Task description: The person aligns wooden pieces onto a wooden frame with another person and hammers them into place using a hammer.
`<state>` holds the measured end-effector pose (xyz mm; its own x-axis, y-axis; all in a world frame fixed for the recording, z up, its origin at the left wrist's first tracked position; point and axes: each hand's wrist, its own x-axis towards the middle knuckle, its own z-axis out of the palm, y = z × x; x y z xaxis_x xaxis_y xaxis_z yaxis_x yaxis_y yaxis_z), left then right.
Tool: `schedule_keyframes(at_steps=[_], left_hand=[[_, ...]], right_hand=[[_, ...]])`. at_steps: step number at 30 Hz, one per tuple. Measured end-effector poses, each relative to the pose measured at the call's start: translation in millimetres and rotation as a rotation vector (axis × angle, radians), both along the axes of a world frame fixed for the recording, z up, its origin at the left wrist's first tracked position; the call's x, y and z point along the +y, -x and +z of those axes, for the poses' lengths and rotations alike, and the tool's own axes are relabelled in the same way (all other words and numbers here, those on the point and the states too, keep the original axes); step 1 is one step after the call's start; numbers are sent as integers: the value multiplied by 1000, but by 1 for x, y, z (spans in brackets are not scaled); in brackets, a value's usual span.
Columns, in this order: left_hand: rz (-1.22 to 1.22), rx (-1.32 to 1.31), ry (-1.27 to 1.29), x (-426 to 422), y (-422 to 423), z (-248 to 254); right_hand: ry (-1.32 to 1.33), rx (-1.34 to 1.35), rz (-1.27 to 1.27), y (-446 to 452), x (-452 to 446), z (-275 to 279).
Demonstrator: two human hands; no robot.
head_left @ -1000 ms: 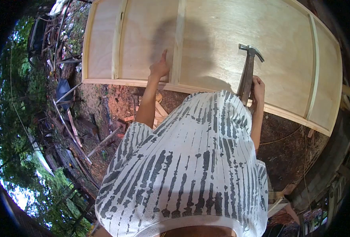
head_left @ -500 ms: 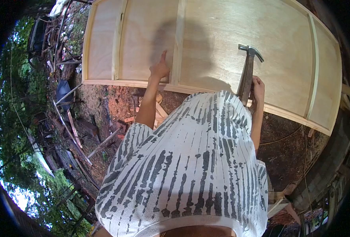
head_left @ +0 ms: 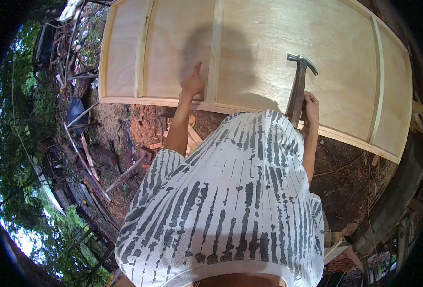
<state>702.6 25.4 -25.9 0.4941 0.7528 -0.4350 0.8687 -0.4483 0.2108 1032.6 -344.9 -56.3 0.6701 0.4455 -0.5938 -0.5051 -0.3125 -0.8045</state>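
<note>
My left hand (head_left: 192, 86) rests over the near rail of a framed plywood panel (head_left: 326, 38), left of a cross batten (head_left: 216, 52). One finger points away from me and the others look partly curled; nothing shows in it. A claw hammer (head_left: 296, 91) with a dark handle lies with its steel head over the plywood and its handle towards my body. Right beside that handle is my right hand (head_left: 312, 105), its fingers bent inward at the panel's near edge. Whether they touch the handle or hold something small is hidden.
Below the panel's near edge, wood offcuts (head_left: 192, 131) lie on the dirt ground. Poles and sticks (head_left: 88, 158) lean at the left, near a dark sheet (head_left: 76, 115) and trees (head_left: 10, 143). A large dark log-like shape (head_left: 388, 215) lies at the right.
The view has shifted very slightly. Both hands and the hammer keep their places on the panel.
</note>
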Motion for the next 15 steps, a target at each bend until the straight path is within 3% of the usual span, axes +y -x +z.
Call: schedule_keyframes(at_steps=[15], left_hand=[[57,114,38,-1,-4,6]], right_hand=[[18,6,-15,2,1,4]])
